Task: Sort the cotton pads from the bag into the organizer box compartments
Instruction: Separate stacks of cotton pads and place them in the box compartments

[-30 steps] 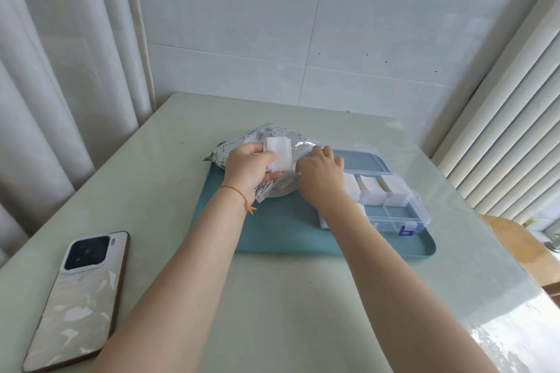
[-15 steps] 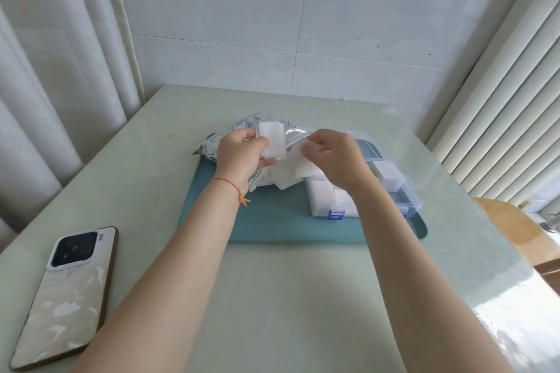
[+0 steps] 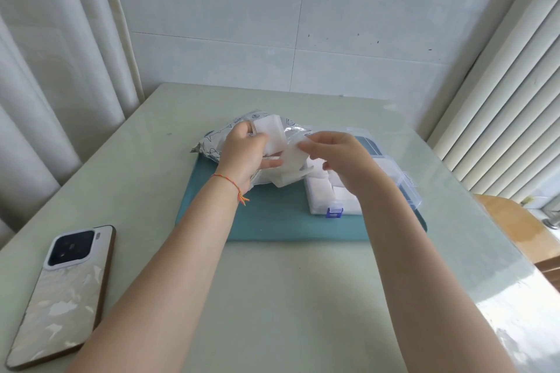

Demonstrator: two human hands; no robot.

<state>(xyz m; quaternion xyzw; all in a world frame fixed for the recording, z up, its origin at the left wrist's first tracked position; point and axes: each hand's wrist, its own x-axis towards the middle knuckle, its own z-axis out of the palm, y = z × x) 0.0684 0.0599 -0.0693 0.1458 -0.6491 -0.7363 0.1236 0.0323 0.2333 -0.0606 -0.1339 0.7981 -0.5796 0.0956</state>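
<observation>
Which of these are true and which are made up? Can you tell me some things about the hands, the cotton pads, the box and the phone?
1. The left hand holds a stack of cotton pads. True.
2. The organizer box sits on a red tray. False: the tray is teal.
3. The phone lies on the tray. False: it lies on the table, left of the tray.
4. The right hand pinches a cotton pad. True.

Table point(image 3: 272, 297) with tray point(image 3: 272, 221), phone point(image 3: 63, 294)
</observation>
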